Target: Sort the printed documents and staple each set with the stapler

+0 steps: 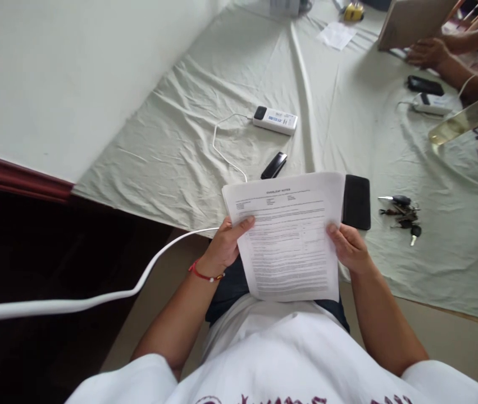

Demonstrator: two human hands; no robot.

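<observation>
A stack of printed paper sheets (289, 241) is held up between both my hands, over my lap and the table's near edge. My left hand (227, 242) grips the left side, thumb on top and fingers behind. The right side is pinched the same way by my right hand (350, 247). Just beyond the top edge lies a black stapler-like object (274, 165). A dark phone (357, 202) rests right of the sheets, partly covered by them. Farther off sits a white power bank (275, 120) with a white cable (214, 134).
A bunch of keys (405, 213) lies to the right. Beyond are a second power bank (435, 104), a black device (425, 85) and a tilted bottle (466, 120). Another person's hand (428, 54) is by a laptop (411, 22). A thick white cable (137, 286) crosses at left.
</observation>
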